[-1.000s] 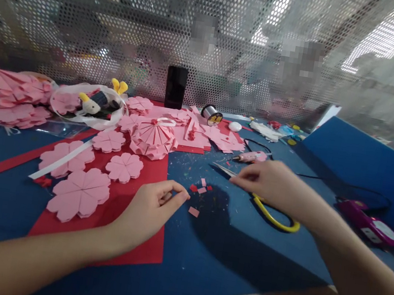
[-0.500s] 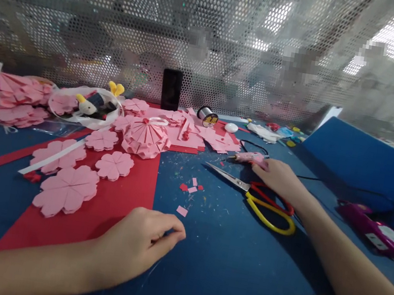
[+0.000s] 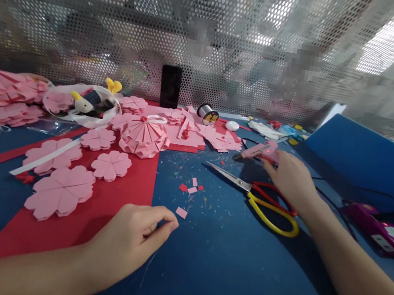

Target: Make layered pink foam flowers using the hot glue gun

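Observation:
My right hand (image 3: 291, 178) is closed around the handle of a pink glue gun (image 3: 258, 151), whose dark nozzle points left. Below that hand lie scissors (image 3: 268, 214) with one red and one yellow handle, blades partly apart. My left hand (image 3: 134, 235) is closed in a pinch at the edge of a red paper sheet (image 3: 106, 198); whatever its fingertips hold is too small or hidden to make out. Small pink paper scraps (image 3: 181, 212) lie just beyond it. Layered pink paper flowers (image 3: 60, 193) and a folded pink paper ornament (image 3: 144, 135) rest on and near the red sheet.
A black phone (image 3: 169, 87) stands against the perforated metal screen (image 3: 146, 20). Near it are a thread spool (image 3: 207, 115) and a white egg-shaped piece (image 3: 232, 125). A purple power strip (image 3: 380, 229) and a blue panel (image 3: 352, 157) are at right; a white basket (image 3: 92, 122) holds a toy.
My right hand has lifted the glue gun off the table and turned it so its nozzle tips downward. My left hand stays pinched, shifted slightly left in view.

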{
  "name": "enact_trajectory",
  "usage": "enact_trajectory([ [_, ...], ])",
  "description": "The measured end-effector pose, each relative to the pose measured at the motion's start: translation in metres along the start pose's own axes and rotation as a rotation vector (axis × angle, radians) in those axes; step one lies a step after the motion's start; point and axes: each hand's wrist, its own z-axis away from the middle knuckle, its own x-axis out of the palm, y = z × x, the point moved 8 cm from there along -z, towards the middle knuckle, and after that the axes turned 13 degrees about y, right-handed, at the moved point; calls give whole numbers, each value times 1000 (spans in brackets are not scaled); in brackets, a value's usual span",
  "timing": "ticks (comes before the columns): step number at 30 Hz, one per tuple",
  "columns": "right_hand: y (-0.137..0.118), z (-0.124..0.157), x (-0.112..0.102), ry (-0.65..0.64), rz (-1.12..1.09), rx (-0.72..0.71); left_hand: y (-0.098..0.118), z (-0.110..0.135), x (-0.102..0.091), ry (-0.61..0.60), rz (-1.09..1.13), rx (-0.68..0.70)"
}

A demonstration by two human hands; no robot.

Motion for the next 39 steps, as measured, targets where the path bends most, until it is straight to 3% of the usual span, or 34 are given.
enact_trajectory([
  [5, -8, -5, -16, 141, 77, -40, -2, -2, -5, 40, -35, 29],
  [10, -26, 0, -42, 377, 294, -160, -3, -4, -11, 90, -100, 72],
  [14, -34, 9, -57, 495, 244, -57, -4, -5, -12, 97, -124, 87],
  [17, -54, 16, -61, 461, -46, -22, -4, -5, -13, 97, -134, 94],
  [22, -102, 32, -62, 309, -387, -129, 0, -1, -14, 112, -162, 161],
  [31, -132, 42, -59, 207, -528, -327, 10, 7, -5, 58, -266, 343],
  [39, -140, 42, -51, 145, -518, -352, 12, 10, 4, -71, -491, 506],
])
